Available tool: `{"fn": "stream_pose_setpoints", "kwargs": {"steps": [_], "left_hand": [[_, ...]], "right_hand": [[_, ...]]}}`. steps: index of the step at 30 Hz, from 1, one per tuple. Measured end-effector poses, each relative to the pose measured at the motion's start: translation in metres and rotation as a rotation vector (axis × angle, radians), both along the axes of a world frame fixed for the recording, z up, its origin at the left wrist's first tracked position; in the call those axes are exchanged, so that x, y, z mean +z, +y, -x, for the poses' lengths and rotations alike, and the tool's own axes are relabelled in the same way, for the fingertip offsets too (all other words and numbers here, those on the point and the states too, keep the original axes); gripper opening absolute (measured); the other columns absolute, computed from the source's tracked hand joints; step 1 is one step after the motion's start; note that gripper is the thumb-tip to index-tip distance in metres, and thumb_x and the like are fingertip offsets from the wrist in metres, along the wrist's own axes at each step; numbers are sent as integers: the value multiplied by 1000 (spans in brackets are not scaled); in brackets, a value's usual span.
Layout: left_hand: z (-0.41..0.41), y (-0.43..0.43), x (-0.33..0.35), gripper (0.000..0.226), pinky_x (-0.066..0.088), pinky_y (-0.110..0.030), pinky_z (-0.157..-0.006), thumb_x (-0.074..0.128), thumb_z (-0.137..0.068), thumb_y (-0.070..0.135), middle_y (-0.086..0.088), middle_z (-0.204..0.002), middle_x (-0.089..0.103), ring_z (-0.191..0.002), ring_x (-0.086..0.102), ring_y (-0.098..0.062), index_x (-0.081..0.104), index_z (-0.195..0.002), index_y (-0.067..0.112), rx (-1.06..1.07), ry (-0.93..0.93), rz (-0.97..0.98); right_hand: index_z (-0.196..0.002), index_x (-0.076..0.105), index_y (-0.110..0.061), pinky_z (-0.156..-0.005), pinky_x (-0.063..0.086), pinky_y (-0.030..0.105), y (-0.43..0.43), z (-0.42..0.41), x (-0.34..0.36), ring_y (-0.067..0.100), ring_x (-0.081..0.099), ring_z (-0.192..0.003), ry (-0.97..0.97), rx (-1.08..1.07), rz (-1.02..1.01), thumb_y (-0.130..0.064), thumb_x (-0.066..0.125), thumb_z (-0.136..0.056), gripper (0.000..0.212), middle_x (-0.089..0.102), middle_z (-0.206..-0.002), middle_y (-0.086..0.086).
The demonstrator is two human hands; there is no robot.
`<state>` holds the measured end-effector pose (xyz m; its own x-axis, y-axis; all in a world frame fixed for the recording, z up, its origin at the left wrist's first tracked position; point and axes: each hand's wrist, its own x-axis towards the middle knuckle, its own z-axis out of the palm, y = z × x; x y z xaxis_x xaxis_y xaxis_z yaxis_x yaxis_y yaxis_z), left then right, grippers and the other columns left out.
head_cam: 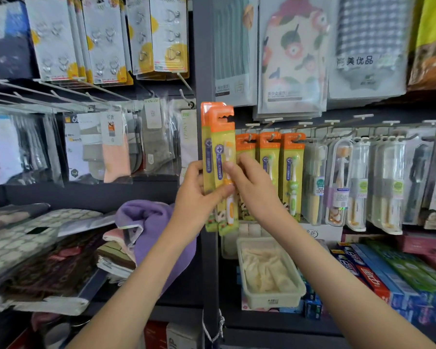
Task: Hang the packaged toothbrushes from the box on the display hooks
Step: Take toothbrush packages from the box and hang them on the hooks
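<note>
Left hand [196,195] is gripping two packaged toothbrushes [208,147] upright before the shelf post [209,268], while right hand [252,187] is pinching the front pack [223,129], apparently separating it from the pair (the box is lying out of view). Next, its orange hang slot is needing alignment with a display hook [252,125] above the matching hung packs [291,167].

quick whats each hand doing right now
Left hand: holding the two toothbrush packs, thumb across the front.
Right hand: fingers curled on the front pack.
</note>
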<state>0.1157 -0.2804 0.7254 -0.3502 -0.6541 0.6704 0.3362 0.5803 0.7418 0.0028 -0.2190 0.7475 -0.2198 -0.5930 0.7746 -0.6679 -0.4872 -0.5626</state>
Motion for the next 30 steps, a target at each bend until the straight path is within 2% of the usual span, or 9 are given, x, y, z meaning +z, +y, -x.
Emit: {"fn": "stream_pose_setpoints", "kwargs": {"steps": [3,6,8,10,12,15,17,24,30], "left_hand": [[0,-9,3,43,55,-36,-80,78,-78,7,3,-95,72,-88,70,-14,48,-104,26,112,123,5],[1,-13,6,40,54,-34,-81,72,-82,2,1,-99,71,-90,69,-13,47,-108,20,61,184,-50],[2,-15,6,40,55,-35,-83,71,-83,3,-1,-103,70,-92,68,-14,47,-110,20,41,185,-55],[2,-18,6,41,55,-38,-86,71,-83,4,0,-104,69,-94,68,-14,46,-109,23,47,176,-44],[2,-21,5,41,53,-43,-90,72,-83,7,3,-103,70,-96,68,-14,46,-108,26,62,162,-25],[1,-23,4,42,52,-47,-93,73,-83,10,5,-104,70,-98,68,-14,46,-107,28,89,131,-1],[1,-23,3,41,52,-47,-94,74,-83,10,7,-103,70,-98,68,-13,46,-107,29,107,114,15],[0,-27,3,42,51,-50,-94,76,-81,15,11,-102,70,-98,67,-13,45,-107,29,116,98,32],[0,-27,3,42,52,-48,-94,73,-84,11,13,-100,71,-98,68,-11,45,-108,30,102,96,36]], "right_hand": [[-104,55,-12,-77,40,29,-14,15,-10,15,50,-89,33,-188,90,-28,43,-101,20,55,-95,1],[-130,43,1,-91,40,28,-33,35,-27,26,50,-110,55,-500,45,-19,53,-96,40,52,-119,14],[-137,35,7,-89,40,25,-46,44,-36,29,49,-111,92,-615,-1,-14,57,-93,54,50,-122,19],[-138,32,9,-86,46,34,-58,47,-40,33,51,-106,105,-676,-24,-15,58,-90,60,52,-117,21],[-138,33,7,-88,46,40,-69,46,-38,34,51,-109,96,-731,-61,-21,62,-89,64,52,-120,21],[-139,32,3,-91,43,37,-80,41,-33,31,47,-119,77,-784,-113,-32,64,-89,69,48,-130,17],[-140,31,3,-89,46,37,-85,40,-31,31,48,-119,59,-794,-109,-32,65,-89,70,48,-130,18],[-127,38,0,-78,44,32,-92,42,-30,30,51,-113,18,-784,-118,-21,59,-92,46,50,-123,16],[-119,42,1,-72,42,33,-97,43,-27,31,55,-104,-75,-734,-87,-26,60,-92,42,57,-114,16]]}}
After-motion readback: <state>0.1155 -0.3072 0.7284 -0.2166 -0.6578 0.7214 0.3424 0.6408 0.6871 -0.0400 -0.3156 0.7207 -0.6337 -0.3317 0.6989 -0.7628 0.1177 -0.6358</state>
